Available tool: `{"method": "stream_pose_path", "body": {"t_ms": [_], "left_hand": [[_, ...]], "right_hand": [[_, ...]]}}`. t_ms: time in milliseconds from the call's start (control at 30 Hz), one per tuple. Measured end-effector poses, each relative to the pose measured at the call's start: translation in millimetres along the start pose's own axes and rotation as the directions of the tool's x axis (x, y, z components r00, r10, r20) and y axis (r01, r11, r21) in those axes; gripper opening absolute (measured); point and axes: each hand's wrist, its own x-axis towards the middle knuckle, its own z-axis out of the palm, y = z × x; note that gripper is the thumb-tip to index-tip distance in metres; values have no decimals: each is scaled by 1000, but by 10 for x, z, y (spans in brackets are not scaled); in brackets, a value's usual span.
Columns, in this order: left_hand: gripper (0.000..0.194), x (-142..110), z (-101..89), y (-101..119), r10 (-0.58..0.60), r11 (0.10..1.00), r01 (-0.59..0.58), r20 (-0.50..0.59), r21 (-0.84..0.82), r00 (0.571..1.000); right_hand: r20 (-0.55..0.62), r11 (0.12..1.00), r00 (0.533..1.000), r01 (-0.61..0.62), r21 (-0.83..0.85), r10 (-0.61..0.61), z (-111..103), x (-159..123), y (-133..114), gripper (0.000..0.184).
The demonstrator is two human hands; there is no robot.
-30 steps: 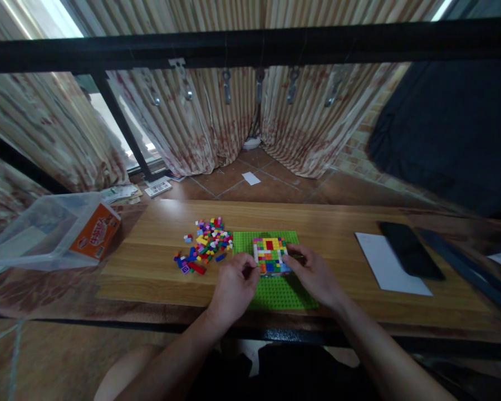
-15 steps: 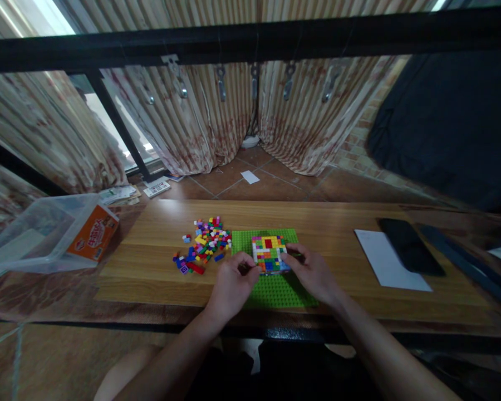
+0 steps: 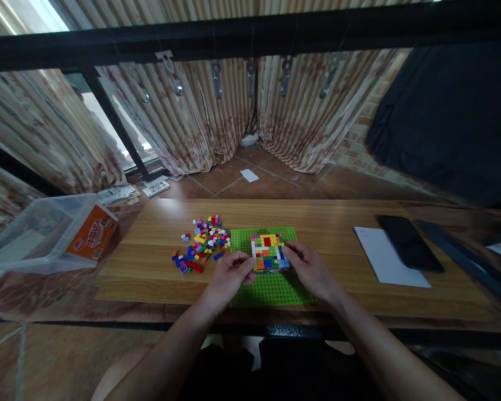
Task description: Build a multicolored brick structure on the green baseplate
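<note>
A square block of toy building bricks (image 3: 268, 253), topped in mixed colours with a red patch near its far edge, sits on a green studded baseplate (image 3: 275, 289). My left hand (image 3: 231, 274) is closed, with thumb and fingertips at the block's near left corner. On the opposite side, my right hand (image 3: 311, 267) grips the block's right edge, its thumb towards the top. Parts of the block's sides are hidden behind my fingers. Left of the baseplate lies a loose pile of small bricks (image 3: 211, 236) in many colours.
The wooden tabletop (image 3: 334, 223) carries a white sheet (image 3: 378, 259) and a dark phone-like slab (image 3: 411, 242) at the right. A clear plastic bin (image 3: 33, 234) with an orange label stands at the left. Beyond the table hang striped curtains (image 3: 209, 122) behind a black bar (image 3: 234, 42).
My left fingers have shifted slightly left and up along the block's near left corner, and their tips are more spread. My right hand stays at the right edge. The view has tilted slightly.
</note>
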Motion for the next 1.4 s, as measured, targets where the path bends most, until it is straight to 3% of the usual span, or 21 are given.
{"method": "stream_pose_path", "body": {"t_ms": [233, 700, 1033, 1167, 1267, 1400], "left_hand": [[26, -6, -17, 33, -71, 995, 71, 7, -69, 997], [17, 34, 18, -41, 16, 1000, -15, -39, 21, 999], [21, 63, -20, -85, 97, 983, -91, -29, 161, 995], [25, 7, -103, -13, 144, 948, -145, 23, 284, 989], [38, -32, -126, 6, 184, 902, -207, 98, 380, 978], [64, -50, -50, -64, 171, 831, -200, 103, 519, 980]], "right_hand": [[39, 993, 997, -69, 95, 66, 12, 16, 45, 45], [45, 995, 999, -1, 96, -3, 73, 35, 128, 35], [33, 994, 998, -54, 92, 51, 25, 121, 162, 49], [-56, 987, 988, 140, -79, -144, -23, 235, 90, 56], [71, 967, 972, 232, -104, -225, 3, 290, 25, 56], [186, 979, 971, 170, -112, -147, 40, 298, 9, 59]]}}
